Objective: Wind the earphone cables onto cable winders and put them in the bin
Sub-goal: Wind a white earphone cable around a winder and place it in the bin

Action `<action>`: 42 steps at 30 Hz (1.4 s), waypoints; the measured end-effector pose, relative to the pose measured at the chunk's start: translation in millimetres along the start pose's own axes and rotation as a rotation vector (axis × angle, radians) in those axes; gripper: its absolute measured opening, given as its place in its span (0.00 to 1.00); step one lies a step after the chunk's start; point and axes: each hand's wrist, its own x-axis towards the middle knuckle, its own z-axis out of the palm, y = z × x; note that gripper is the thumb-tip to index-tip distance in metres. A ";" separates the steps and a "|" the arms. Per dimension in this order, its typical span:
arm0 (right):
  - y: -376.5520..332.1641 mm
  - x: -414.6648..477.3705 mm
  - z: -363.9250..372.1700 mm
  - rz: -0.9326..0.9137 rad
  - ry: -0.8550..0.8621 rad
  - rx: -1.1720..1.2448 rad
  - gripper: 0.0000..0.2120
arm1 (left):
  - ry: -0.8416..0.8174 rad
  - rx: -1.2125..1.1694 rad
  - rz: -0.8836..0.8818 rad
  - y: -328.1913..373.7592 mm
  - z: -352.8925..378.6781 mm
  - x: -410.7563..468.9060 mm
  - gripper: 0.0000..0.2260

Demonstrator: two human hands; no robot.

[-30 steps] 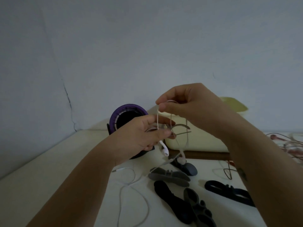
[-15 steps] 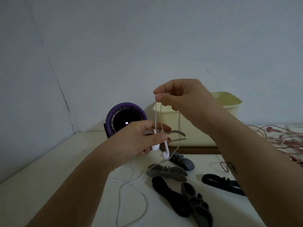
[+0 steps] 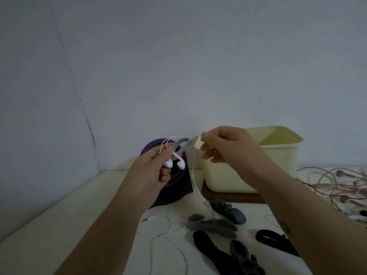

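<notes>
Left hand (image 3: 156,169): grips a grey curved plastic cable winder (image 3: 181,144); two white plastic earbuds (image 3: 175,162) hang below its fingers.
Right hand (image 3: 224,147): raised just beside, pinching the thin white earphone cable (image 3: 194,175), which drops to the cream bench (image 3: 59,215) and loops there.
Behind the left hand: round purple device (image 3: 179,176).
Behind the right: pale yellow plastic bin (image 3: 278,167) on a brown wooden board (image 3: 228,196).
Below: spare grey and black winders (image 3: 210,225).
Far right: tangled pink earphone cables (image 3: 337,181).
</notes>
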 end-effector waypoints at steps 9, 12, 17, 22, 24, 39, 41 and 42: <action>5.2 -22.2 41.6 0.402 -0.421 0.589 0.06 | 0.104 0.138 0.199 0.3 6.5 -4.4 0.08; 7.8 -22.7 45.5 0.453 -0.396 0.710 0.05 | 0.125 0.214 0.255 0.7 7.5 -5.5 0.07; 8.8 -20.0 44.4 0.497 -0.378 0.858 0.04 | 0.125 0.210 0.279 -0.3 12.7 -5.7 0.06; 15.0 -16.6 43.3 0.279 -0.278 0.654 0.04 | 0.124 0.145 0.244 -1.6 14.5 -4.5 0.07; 16.1 -16.7 44.5 0.161 -0.165 0.486 0.06 | 0.141 0.093 0.211 -1.2 16.8 -3.8 0.07; 15.2 -30.9 53.3 -0.206 0.101 0.246 0.08 | 0.220 -0.204 0.121 -14.4 29.0 -1.9 0.11; 14.6 -30.7 53.0 -0.167 0.080 0.305 0.06 | 0.229 -0.202 0.128 -14.0 30.6 -3.2 0.11; 14.7 -30.7 53.4 -0.152 0.071 0.330 0.06 | 0.231 -0.200 0.131 -14.1 30.7 -3.5 0.11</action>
